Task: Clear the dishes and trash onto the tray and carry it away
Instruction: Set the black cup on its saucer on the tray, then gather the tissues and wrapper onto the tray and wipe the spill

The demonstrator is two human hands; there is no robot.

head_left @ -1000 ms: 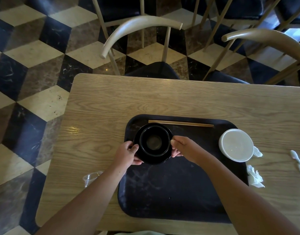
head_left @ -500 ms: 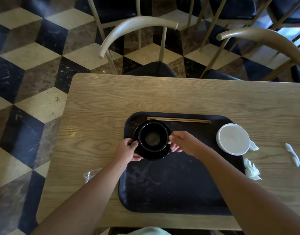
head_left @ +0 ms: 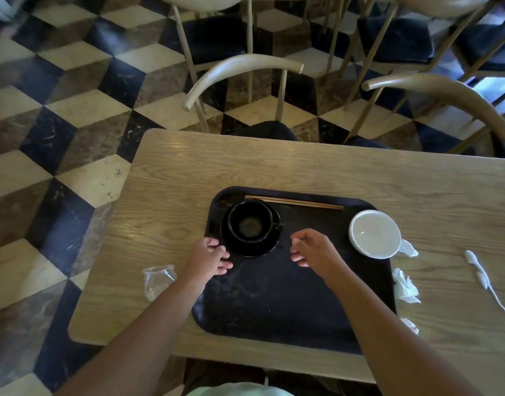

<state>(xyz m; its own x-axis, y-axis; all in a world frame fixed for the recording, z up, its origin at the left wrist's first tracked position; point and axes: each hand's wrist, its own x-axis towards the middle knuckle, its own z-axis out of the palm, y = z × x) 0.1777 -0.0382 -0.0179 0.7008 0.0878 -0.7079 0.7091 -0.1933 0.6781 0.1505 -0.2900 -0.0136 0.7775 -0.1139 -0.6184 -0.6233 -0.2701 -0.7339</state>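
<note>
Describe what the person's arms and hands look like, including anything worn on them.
Both forearms are bare all the way into view: no sleeves, gloves, watch, bracelets or rings can be seen on the left hand or the right hand. The only clothing visible is a strip of pale green fabric at the bottom edge of the picture, likely the person's top.

white spoon (head_left: 485, 284) runs off the right edge; tissue (head_left: 410, 325) partly hidden.

Both bare forearms reach forward from the lower edge of the view. The left hand (head_left: 210, 257) has loosely curled fingers and holds nothing. The right hand (head_left: 314, 248) hovers apart from it, fingers half-curled and relaxed, also holding nothing.
</note>
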